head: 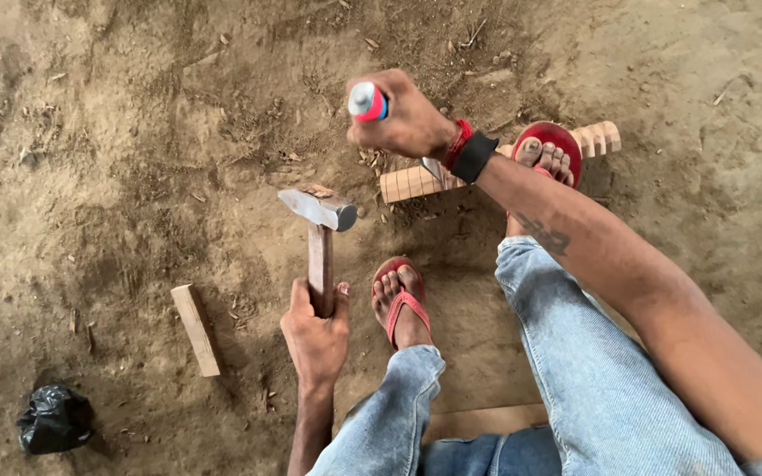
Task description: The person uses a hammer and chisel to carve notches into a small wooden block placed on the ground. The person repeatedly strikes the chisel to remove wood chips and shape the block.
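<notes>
A: Sandy, crumbly dirt floor (pixel 134 132), wood chips everywhere. The left hand (pixel 315 339) is wrapped tight round a plain wooden handle, and that's a hammer (pixel 319 211), grey metal head, wedge-shaped at one end, held up over the ground.

B: And the right hand (pixel 407 119) is fisted shut on a chisel (pixel 368 101). We see a round red and blue butt with a pale cap poking out of the fist, and a glimpse of blade below the wrist.

A: That blade sits at a notched strip (pixel 412 181), pale wood cut into a row of even ridges, lying flat on the dirt.

B: The foot in the red sandal (pixel 557 150) rests on the strip's far part. The other sandal (pixel 399 304) sits just beside the hammer hand.

A: Off to the left, a short squared wood block (pixel 196 330), and a crumpled black bag (pixel 55 419) near the corner.
</notes>
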`<action>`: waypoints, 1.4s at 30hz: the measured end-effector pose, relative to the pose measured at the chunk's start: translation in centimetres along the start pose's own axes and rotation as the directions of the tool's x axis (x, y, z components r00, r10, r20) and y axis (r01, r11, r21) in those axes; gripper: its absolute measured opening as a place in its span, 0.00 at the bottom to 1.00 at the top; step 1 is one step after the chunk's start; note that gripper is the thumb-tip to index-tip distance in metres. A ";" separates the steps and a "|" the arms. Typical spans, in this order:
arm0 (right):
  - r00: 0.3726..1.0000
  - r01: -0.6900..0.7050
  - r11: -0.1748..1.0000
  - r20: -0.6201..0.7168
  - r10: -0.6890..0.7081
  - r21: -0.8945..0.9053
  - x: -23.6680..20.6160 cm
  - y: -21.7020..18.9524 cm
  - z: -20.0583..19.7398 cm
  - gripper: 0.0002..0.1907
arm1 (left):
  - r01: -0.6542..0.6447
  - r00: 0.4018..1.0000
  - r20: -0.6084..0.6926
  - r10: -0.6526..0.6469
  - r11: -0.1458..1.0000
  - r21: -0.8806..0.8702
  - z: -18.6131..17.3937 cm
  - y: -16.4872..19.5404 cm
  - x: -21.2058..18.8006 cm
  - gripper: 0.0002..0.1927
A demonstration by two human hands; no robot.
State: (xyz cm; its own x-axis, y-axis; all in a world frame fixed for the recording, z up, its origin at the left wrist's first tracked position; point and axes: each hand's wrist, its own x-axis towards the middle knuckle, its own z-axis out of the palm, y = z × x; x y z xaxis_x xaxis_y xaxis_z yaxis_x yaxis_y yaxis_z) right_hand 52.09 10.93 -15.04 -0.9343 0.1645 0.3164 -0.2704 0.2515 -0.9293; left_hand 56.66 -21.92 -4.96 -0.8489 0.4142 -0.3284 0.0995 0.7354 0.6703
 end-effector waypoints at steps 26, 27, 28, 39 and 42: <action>0.994 -0.100 0.994 0.049 0.102 -0.035 1.3 -0.9 0.7 0.14 | -0.109 0.968 0.240 0.077 0.986 0.125 -5.1 10.3 11.9 0.11; 0.969 -0.222 0.972 0.096 0.230 -0.082 1.4 -0.8 0.7 0.11 | -0.124 0.974 0.198 0.107 0.989 0.075 -5.1 10.1 11.8 0.11; 0.963 -0.257 0.966 0.088 0.257 -0.008 1.4 -0.7 0.5 0.12 | -0.149 0.978 0.151 0.143 0.989 0.026 -5.1 9.9 11.9 0.12; 0.943 -0.332 0.926 0.070 0.325 0.181 1.2 -2.5 -1.0 0.09 | -0.216 0.933 0.341 0.115 0.937 0.275 -5.1 7.3 11.9 0.10; 0.707 -0.707 0.682 0.187 0.681 0.188 2.5 -2.2 -3.3 0.08 | -0.225 0.941 0.308 0.140 0.939 0.260 -5.1 7.1 11.6 0.13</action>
State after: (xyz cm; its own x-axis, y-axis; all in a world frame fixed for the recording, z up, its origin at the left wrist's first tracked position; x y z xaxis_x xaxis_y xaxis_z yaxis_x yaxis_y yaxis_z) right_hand 51.09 13.89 -11.54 -0.8888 0.1090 -0.4452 0.4322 -0.1241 -0.8932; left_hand 44.87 -14.69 -0.62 -0.6253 0.6579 -0.4198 0.4192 0.7368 0.5305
